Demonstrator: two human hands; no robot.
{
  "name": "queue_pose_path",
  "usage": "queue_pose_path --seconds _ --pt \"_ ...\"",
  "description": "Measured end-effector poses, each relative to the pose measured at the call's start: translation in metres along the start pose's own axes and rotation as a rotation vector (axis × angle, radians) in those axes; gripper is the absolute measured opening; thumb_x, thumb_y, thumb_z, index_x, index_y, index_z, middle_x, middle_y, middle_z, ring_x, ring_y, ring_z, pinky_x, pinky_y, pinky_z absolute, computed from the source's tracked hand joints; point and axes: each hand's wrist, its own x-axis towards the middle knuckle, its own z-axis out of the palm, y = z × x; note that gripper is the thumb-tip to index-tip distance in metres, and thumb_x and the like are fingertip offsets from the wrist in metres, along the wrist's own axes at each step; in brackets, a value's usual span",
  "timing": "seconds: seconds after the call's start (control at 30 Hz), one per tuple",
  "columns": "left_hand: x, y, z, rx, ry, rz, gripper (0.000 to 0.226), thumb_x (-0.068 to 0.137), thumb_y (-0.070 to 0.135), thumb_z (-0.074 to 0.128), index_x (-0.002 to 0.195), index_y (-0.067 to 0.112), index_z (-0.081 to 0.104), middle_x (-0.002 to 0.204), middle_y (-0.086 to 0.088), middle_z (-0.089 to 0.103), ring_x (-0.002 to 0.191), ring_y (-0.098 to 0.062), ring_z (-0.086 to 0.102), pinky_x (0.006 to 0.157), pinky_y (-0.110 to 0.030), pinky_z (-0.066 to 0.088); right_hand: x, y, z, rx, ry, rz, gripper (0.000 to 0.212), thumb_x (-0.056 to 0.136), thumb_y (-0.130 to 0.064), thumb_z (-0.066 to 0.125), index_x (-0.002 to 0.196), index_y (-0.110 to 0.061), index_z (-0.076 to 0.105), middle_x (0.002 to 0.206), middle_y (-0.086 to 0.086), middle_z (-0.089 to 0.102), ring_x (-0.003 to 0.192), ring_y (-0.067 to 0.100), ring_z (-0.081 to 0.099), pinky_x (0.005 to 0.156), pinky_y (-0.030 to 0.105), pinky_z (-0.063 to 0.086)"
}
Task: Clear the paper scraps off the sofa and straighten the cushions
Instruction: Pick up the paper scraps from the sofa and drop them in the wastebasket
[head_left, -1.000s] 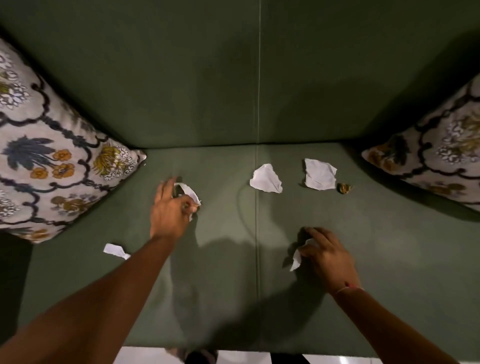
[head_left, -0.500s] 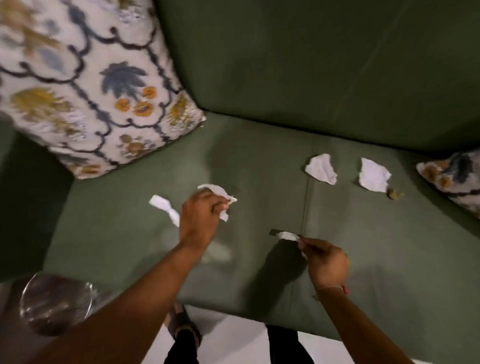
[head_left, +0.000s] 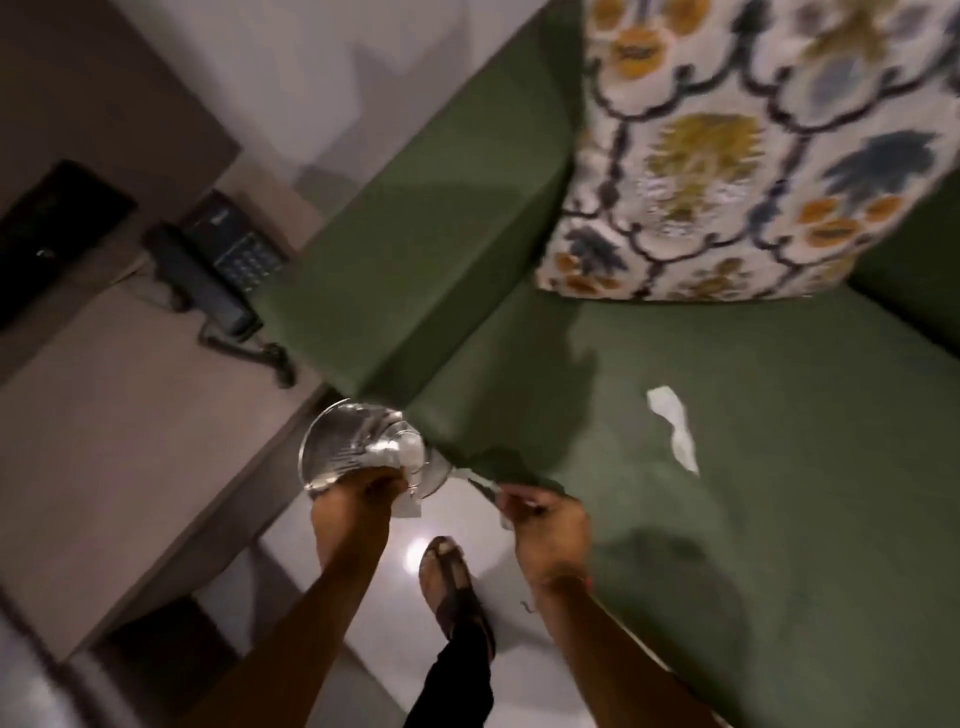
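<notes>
My left hand (head_left: 371, 488) hovers over a round bin lined with a clear bag (head_left: 332, 447) on the floor by the sofa's front left corner, pinching a white paper scrap (head_left: 408, 506) at the bin's rim. My right hand (head_left: 545, 519) is just right of it, off the sofa's front edge, gripping a thin paper scrap (head_left: 480, 480). One white scrap (head_left: 672, 428) lies on the green sofa seat (head_left: 779, 467). A floral cushion (head_left: 727, 156) leans against the sofa back at upper right.
A black desk phone (head_left: 218, 265) with a coiled cord sits on a beige side table (head_left: 104, 415) left of the sofa's arm (head_left: 415, 234). My sandalled foot (head_left: 452, 577) stands on the glossy white floor between table and sofa.
My view has swung left and down from the seat to the bin. Both hands have carried their scraps off the sofa toward the bin. The other scraps and the right cushion have left the view.
</notes>
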Motion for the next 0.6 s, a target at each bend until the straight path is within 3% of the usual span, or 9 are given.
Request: queue_pose_path --seconds 0.07,0.13,0.17,0.23,0.3,0.37,0.47,0.53,0.6 --pt "0.027 -0.021 -0.007 0.037 0.017 -0.090 0.024 0.072 0.040 0.075 0.091 0.026 0.078 0.095 -0.006 0.077 0.086 -0.026 0.067 0.076 -0.031 0.052 0.003 -0.005 0.048 -0.028 -0.058 0.040 0.033 0.074 -0.008 0.074 0.055 -0.035 0.074 0.049 -0.003 0.061 0.049 0.014 0.053 0.057 0.026 0.052" --pt "0.053 -0.040 -0.008 -0.002 0.001 -0.174 0.030 0.071 0.040 0.077 0.096 0.023 0.077 0.099 -0.006 0.077 0.093 -0.028 0.068 0.082 -0.035 0.054 0.012 -0.005 0.094 -0.129 -0.097 0.062 0.020 0.075 -0.024 0.072 0.059 -0.037 0.074 0.048 -0.003 0.062 0.051 0.014 0.057 0.061 0.028 0.052" --pt "0.064 -0.049 -0.005 -0.028 -0.004 -0.204 0.033 0.070 0.040 0.077 0.097 0.021 0.077 0.100 -0.007 0.077 0.094 -0.028 0.068 0.083 -0.035 0.053 0.017 -0.005 0.114 -0.212 -0.124 0.070 0.010 0.076 -0.033 0.070 0.068 -0.034 0.077 0.057 -0.002 0.069 0.059 0.015 0.063 0.066 0.028 0.053" --pt "0.084 -0.064 0.001 -0.041 -0.015 -0.259 0.040 0.069 0.043 0.078 0.099 0.017 0.077 0.099 -0.010 0.076 0.092 -0.029 0.069 0.081 -0.035 0.053 0.031 -0.001 0.147 -0.401 -0.127 0.107 0.029 0.080 -0.046 0.065 0.092 -0.023 0.078 0.089 0.003 0.077 0.088 0.023 0.071 0.079 0.026 0.052" --pt "0.099 -0.079 0.007 -0.068 -0.025 -0.304 0.045 0.067 0.047 0.077 0.098 0.015 0.076 0.095 -0.010 0.077 0.087 -0.028 0.071 0.080 -0.035 0.057 0.045 0.002 0.175 -0.471 -0.086 0.162 0.039 0.082 -0.045 0.063 0.101 -0.012 0.074 0.107 0.010 0.074 0.103 0.030 0.068 0.090 0.032 0.053" --pt "0.108 -0.091 0.011 -0.076 -0.060 -0.306 0.044 0.068 0.049 0.075 0.097 0.016 0.076 0.090 -0.008 0.077 0.078 -0.027 0.072 0.078 -0.041 0.060 0.055 0.008 0.192 -0.515 -0.097 0.213 0.034 0.081 -0.038 0.065 0.103 -0.013 0.073 0.114 0.009 0.073 0.107 0.029 0.066 0.092 0.033 0.050" --pt "0.111 -0.101 0.014 -0.082 -0.115 -0.287 0.034 0.072 0.042 0.075 0.099 0.022 0.076 0.095 -0.005 0.076 0.078 -0.027 0.073 0.074 -0.043 0.061 0.065 0.019 0.203 -0.453 -0.274 0.238 0.039 0.081 -0.034 0.070 0.119 -0.021 0.067 0.129 0.002 0.065 0.118 0.026 0.060 0.099 0.029 0.046" --pt "0.109 -0.105 0.013 -0.020 -0.117 -0.220 0.025 0.080 0.037 0.070 0.103 0.028 0.075 0.106 -0.006 0.074 0.085 -0.028 0.072 0.077 -0.036 0.060 0.068 0.021 0.205 -0.377 -0.414 0.256 0.048 0.085 -0.028 0.068 0.131 -0.017 0.056 0.138 0.007 0.057 0.122 0.028 0.057 0.101 0.033 0.047" --pt "0.105 -0.105 0.009 0.037 -0.100 -0.175 0.023 0.084 0.035 0.064 0.104 0.031 0.074 0.110 -0.007 0.073 0.091 -0.028 0.070 0.072 -0.026 0.050 0.066 0.017 0.202 -0.403 -0.421 0.221 0.048 0.085 -0.028 0.068 0.131 -0.020 0.057 0.141 0.005 0.055 0.123 0.027 0.056 0.099 0.031 0.049"
